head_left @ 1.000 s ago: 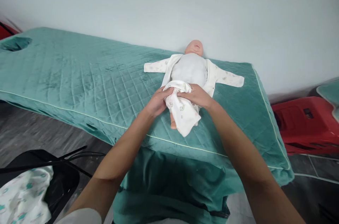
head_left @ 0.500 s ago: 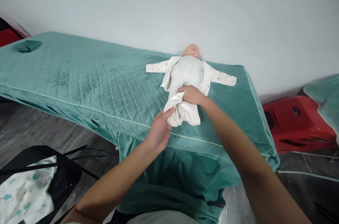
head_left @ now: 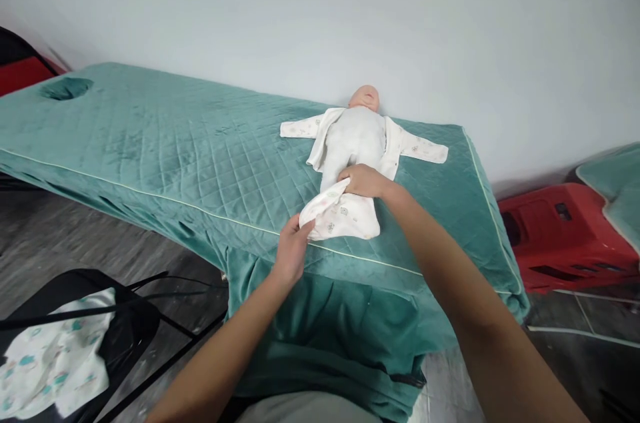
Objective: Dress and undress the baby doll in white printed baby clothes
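Observation:
A baby doll (head_left: 355,135) with a pale cloth body lies on its back, head toward the wall. An open white baby jacket (head_left: 424,148) is under it, both printed sleeves spread sideways. White printed baby pants (head_left: 350,217) lie about the doll's lower legs, which are hidden. My left hand (head_left: 293,246) pinches the left edge of the pants near the bed's front edge. My right hand (head_left: 364,181) is closed on the top of the pants at the doll's legs; its fingertips are partly hidden by cloth.
The doll lies near the right end of a green quilted massage bed (head_left: 200,143) against a white wall. A black chair (head_left: 133,329) holding a printed cloth (head_left: 65,356) stands at lower left. Beyond the right end is a red plastic object (head_left: 570,233).
My left hand has moved left and slightly down, drawing the bunched pants out flatter so that more print shows. My right hand stays at the doll's legs.

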`<control>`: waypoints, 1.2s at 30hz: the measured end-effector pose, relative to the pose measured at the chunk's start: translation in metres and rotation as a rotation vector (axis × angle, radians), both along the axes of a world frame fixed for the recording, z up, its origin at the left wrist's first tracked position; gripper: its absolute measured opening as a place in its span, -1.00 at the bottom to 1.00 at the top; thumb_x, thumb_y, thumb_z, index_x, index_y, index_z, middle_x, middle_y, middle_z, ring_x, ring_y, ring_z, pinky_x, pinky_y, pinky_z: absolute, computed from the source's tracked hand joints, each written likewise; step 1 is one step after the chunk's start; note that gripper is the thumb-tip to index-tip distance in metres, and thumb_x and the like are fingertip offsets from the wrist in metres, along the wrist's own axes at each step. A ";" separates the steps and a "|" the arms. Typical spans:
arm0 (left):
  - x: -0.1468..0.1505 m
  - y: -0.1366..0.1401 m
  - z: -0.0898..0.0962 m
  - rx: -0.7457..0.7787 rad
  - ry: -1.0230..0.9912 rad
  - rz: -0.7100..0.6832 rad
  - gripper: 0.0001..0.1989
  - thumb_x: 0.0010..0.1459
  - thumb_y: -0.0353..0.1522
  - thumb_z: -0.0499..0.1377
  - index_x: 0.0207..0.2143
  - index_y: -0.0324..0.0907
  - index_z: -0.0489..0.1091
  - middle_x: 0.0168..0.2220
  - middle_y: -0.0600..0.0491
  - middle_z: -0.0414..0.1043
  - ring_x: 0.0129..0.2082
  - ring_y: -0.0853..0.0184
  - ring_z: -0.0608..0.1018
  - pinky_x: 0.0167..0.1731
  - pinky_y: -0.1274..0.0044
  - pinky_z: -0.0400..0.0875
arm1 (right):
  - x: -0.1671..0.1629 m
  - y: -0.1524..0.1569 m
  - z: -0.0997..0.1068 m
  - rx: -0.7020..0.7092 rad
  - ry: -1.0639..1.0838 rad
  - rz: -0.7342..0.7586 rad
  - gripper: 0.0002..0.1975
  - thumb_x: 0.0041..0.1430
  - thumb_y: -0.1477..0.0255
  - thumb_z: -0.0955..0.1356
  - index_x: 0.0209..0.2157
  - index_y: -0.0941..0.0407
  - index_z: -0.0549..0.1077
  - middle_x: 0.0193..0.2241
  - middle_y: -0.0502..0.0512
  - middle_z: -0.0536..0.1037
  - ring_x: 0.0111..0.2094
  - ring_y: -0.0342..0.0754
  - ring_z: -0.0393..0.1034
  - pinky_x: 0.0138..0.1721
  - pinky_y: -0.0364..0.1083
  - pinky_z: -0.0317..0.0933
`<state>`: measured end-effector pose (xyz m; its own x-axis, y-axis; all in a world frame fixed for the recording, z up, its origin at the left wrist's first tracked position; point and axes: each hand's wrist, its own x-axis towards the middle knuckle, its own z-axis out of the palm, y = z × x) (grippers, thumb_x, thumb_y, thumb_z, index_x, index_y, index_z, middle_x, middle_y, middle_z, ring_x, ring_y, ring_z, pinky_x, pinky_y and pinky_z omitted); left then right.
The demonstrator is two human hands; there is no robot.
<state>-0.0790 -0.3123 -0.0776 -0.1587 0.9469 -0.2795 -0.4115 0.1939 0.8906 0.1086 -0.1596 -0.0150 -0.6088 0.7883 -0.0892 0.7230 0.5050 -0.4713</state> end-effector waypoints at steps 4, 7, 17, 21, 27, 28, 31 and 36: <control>-0.013 0.022 0.003 -0.062 0.164 -0.102 -0.70 -0.08 -0.23 0.37 -0.31 -0.21 0.51 -0.42 0.11 0.49 -0.42 0.37 0.48 -0.39 0.54 0.38 | 0.000 -0.004 -0.002 0.060 -0.072 0.001 -0.74 0.21 0.32 0.36 -0.17 0.12 0.63 -0.09 0.13 0.66 -0.09 0.04 0.50 -0.21 -0.12 0.18; -0.013 0.024 0.009 -0.094 0.183 -0.134 -0.68 -0.08 -0.23 0.35 -0.27 -0.21 0.51 -0.35 0.06 0.53 -0.35 0.32 0.51 -0.32 0.49 0.41 | -0.001 -0.006 -0.004 0.110 -0.148 0.017 -0.72 0.27 0.29 0.32 -0.17 0.11 0.63 -0.09 0.13 0.65 -0.08 0.05 0.50 -0.23 -0.12 0.18; -0.017 0.044 0.006 0.131 0.187 -0.185 -0.76 0.03 -0.23 0.31 -0.32 -0.20 0.47 -0.39 0.11 0.45 -0.38 0.38 0.42 -0.31 0.55 0.27 | 0.003 -0.010 -0.006 0.048 0.059 -0.050 -0.76 0.28 0.32 0.32 -0.23 0.12 0.61 -0.13 0.13 0.66 -0.09 0.03 0.51 -0.14 -0.11 0.22; -0.026 0.069 0.000 0.269 0.425 -0.160 -0.85 0.13 -0.26 0.23 -0.36 -0.18 0.44 -0.41 0.14 0.39 -0.37 0.38 0.38 -0.32 0.56 0.23 | 0.007 -0.011 -0.007 -0.054 0.195 -0.080 -0.75 0.26 0.24 0.36 -0.19 0.08 0.61 -0.12 0.08 0.66 -0.09 0.05 0.52 -0.11 -0.08 0.27; -0.033 0.109 0.000 0.386 0.668 -0.193 -0.85 0.20 -0.29 0.15 -0.25 -0.15 0.45 -0.31 0.07 0.47 -0.29 0.28 0.45 -0.23 0.51 0.29 | 0.008 -0.014 -0.005 -0.112 0.282 -0.146 -0.69 0.21 0.14 0.40 -0.20 0.08 0.60 -0.15 0.07 0.66 -0.09 0.07 0.51 -0.06 -0.04 0.29; -0.034 0.116 0.001 0.423 0.725 -0.192 -0.86 0.21 -0.31 0.14 -0.23 -0.15 0.45 -0.28 0.06 0.48 -0.26 0.27 0.47 -0.19 0.50 0.30 | 0.008 -0.015 -0.004 -0.123 0.281 -0.165 -0.67 0.20 0.11 0.40 -0.21 0.08 0.60 -0.16 0.07 0.66 -0.11 0.07 0.51 -0.07 -0.03 0.30; -0.033 0.141 0.004 0.539 0.880 -0.235 -0.83 0.24 -0.34 0.10 -0.16 -0.14 0.45 -0.20 0.01 0.50 -0.18 0.22 0.50 -0.12 0.48 0.30 | 0.007 -0.017 0.000 -0.186 0.298 -0.233 -0.61 0.17 0.06 0.40 -0.19 0.09 0.59 -0.19 0.05 0.66 -0.16 0.06 0.51 -0.14 -0.05 0.31; -0.028 0.174 0.010 0.636 1.149 -0.358 -0.73 0.32 -0.32 0.03 -0.01 -0.17 0.39 -0.08 -0.08 0.50 -0.09 0.15 0.53 -0.11 0.45 0.31 | 0.006 -0.014 0.004 -0.181 0.303 -0.373 -0.64 0.17 0.12 0.38 -0.24 0.14 0.57 -0.24 0.08 0.65 -0.20 0.08 0.51 -0.21 -0.05 0.30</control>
<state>-0.1069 -0.1385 -0.0677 0.2758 0.8994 0.3392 0.6019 -0.4367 0.6686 0.1144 -0.1737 -0.0113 -0.3083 0.9451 -0.1079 0.6562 0.1292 -0.7435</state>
